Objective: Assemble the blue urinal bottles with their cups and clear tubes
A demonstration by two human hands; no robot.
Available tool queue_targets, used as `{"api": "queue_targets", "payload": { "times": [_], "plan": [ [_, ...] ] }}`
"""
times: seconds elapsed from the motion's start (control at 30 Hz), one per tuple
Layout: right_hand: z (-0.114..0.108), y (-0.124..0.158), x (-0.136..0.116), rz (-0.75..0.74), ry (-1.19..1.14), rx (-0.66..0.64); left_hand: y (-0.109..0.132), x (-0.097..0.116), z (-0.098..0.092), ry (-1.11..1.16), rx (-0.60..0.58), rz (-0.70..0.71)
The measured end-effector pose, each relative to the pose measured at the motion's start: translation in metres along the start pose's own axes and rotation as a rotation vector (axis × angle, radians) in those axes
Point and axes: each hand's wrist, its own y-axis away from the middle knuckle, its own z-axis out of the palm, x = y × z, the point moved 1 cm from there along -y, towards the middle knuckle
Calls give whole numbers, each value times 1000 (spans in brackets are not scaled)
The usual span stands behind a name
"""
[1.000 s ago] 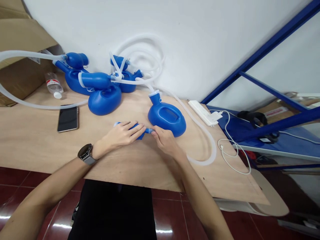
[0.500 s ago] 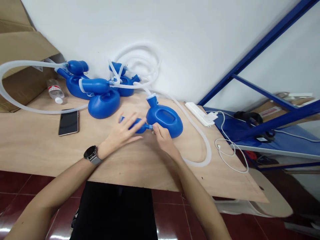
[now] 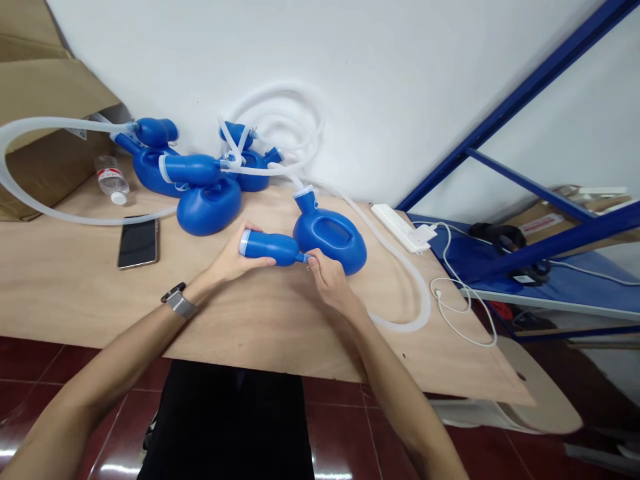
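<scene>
My left hand (image 3: 234, 257) wraps round the wide end of a blue urinal funnel (image 3: 273, 248), thumb along its near side and fingers behind it. The funnel lies sideways, with a pale rim at its left end. At its narrow right end, my right hand (image 3: 327, 279) pinches the white hose (image 3: 309, 259) where it meets the neck; a small metal clip hangs there. Just behind sits a blue urinal bottle (image 3: 350, 253) with a handle hole and a pale collar (image 3: 303, 191). The hose (image 3: 425, 307) emerges beyond my right hand and loops over the table at right.
Several blue urinal bottles (image 3: 209, 212) with funnels (image 3: 193, 170) and coiled hoses stand along the wall. A phone (image 3: 138, 243), a water bottle (image 3: 111, 180) and a cardboard box (image 3: 47, 160) are at left. A power strip (image 3: 397, 227) and blue shelving (image 3: 530, 250) are at right.
My left hand, spread over the funnel before, has turned and closed round its wide end. My right hand stays at the neck. The hose loop has shifted slightly right.
</scene>
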Motion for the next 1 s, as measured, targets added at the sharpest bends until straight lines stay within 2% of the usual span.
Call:
{"api": "queue_targets", "payload": {
  "times": [0.13, 0.37, 0.43, 0.5, 0.57, 0.67, 0.73, 0.77, 0.87, 1.0],
  "plan": [
    [0, 2, 3, -30, -15, -26, 4, 4, 2, -6, -15, 31],
    [5, -2, 2, 7, -77, -44, 4, -6, 2, -71, 7, 67],
    [9, -4, -2, 35, -23, 29, 1, -10, -1, -86, 32, 28],
    [13, -4, -7, 11, 61, 183, -3, -16, -5, -100, 97, -20],
    [20, -1, -13, -102, 89, 270, -8, -22, -9, -77, 218, -73],
    [37, 5, -20, -239, -36, 132, -14, -31, -15, 52, 387, -204],
    [50, 7, -22, -163, -156, 48, -17, -33, -17, 167, 416, -299],
    [56, 7, -21, -86, -220, 48, -17, -33, -16, 212, 407, -332],
    [67, 0, -10, 142, -449, 146, -16, -31, -13, 241, 314, -372],
    [70, -11, 7, 224, -752, 271, -13, -31, -5, 213, 194, -377]
  ]
}}
